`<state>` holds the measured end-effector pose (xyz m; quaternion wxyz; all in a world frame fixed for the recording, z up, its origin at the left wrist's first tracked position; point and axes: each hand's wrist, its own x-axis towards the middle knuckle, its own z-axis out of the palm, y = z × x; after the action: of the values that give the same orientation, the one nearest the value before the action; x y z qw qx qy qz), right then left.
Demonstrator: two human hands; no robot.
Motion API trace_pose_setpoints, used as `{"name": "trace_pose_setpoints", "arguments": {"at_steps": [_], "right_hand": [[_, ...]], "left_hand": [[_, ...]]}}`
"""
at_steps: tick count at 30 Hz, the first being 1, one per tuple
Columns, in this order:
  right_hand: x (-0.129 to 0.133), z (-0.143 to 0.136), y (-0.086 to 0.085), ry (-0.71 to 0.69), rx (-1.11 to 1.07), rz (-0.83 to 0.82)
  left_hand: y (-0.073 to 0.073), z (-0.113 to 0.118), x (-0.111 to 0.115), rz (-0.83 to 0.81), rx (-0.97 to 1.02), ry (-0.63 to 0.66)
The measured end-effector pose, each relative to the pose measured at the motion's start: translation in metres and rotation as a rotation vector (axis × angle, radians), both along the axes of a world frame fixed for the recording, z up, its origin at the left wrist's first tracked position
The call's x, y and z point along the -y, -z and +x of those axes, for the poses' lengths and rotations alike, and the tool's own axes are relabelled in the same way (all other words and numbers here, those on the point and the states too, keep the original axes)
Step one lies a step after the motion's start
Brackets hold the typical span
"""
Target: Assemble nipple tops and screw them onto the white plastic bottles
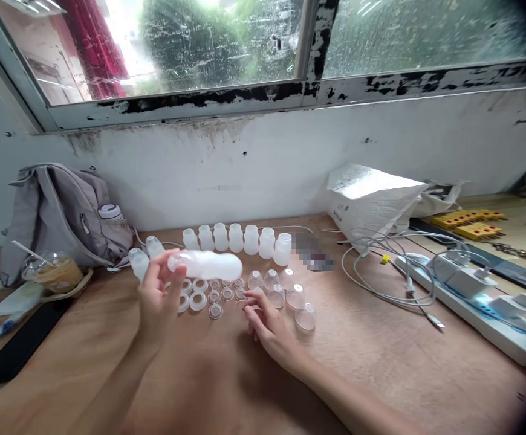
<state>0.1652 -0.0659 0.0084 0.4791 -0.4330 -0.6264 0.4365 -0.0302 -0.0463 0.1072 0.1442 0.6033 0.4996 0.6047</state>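
My left hand (159, 290) grips the capped end of a white bottle (213, 266), which lies sideways in the air above the table. My right hand (267, 323) is lower and to the right, fingers apart and slightly curled, with nothing in it. Between and beyond the hands sit white rings (198, 301), small clear round pieces (216, 310) and clear domed caps (305, 316). Behind them stands a row of open white bottles (251, 239). Two more bottles (139, 263) are just left of my left hand.
A grey backpack (63, 211), a drink cup (57, 272) and a black flat object (22, 341) lie left. On the right are a white bag (372, 193), loose cables (358, 275), a power strip (476, 308) and yellow parts (476, 231). A wall and window stand behind.
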Motion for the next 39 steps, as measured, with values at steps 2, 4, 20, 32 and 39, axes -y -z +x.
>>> {"name": "trace_pose_setpoints", "arguments": {"at_steps": [2, 4, 20, 32, 39], "right_hand": [[0.002, 0.000, -0.009, -0.045, -0.225, -0.197], [0.001, 0.002, -0.015, -0.067, -0.409, -0.322], [0.009, -0.003, -0.019, -0.157, -0.227, -0.465], [0.013, 0.012, -0.033, -0.061, 0.235, 0.070], [0.010, 0.020, -0.036, -0.029, 0.421, 0.449]], "left_hand": [[0.029, 0.007, 0.005, -0.176, 0.194, 0.139], [0.054, 0.013, 0.007, -0.277, 0.299, 0.202], [0.083, -0.002, 0.017, -0.478, -0.150, 0.443], [0.080, 0.014, 0.018, -0.595, 0.215, 0.460], [0.082, 0.020, 0.015, -0.839, 0.345, 0.507]]}}
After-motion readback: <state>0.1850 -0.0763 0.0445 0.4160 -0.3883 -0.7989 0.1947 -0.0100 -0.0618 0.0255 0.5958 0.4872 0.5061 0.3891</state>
